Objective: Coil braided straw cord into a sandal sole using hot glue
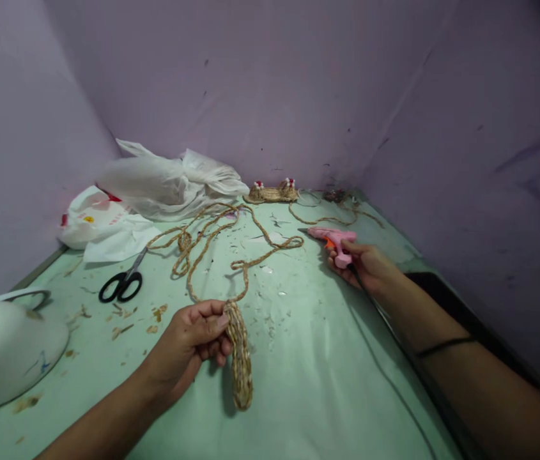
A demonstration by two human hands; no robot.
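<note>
My left hand (205, 332) pinches one end of a narrow, coiled piece of braided straw cord (241, 374), which is held tilted over the green tabletop. From its upper end a long loose cord (245, 275) runs away in loops across the table. A pink hot glue gun (341, 239) with an orange trigger is gripped in my right hand (360, 268). Its nozzle points left, apart from the cord. Black-handled scissors (123, 284) lie to the left of the loops, their blades reaching toward the cord.
White plastic bags (174, 182) are heaped at the back left. Against the far wall sits a woven straw piece (272, 193) with red and white ornaments. A white rounded object (15, 358) stands at the left edge. The glue gun's cable (385, 377) trails along the right side.
</note>
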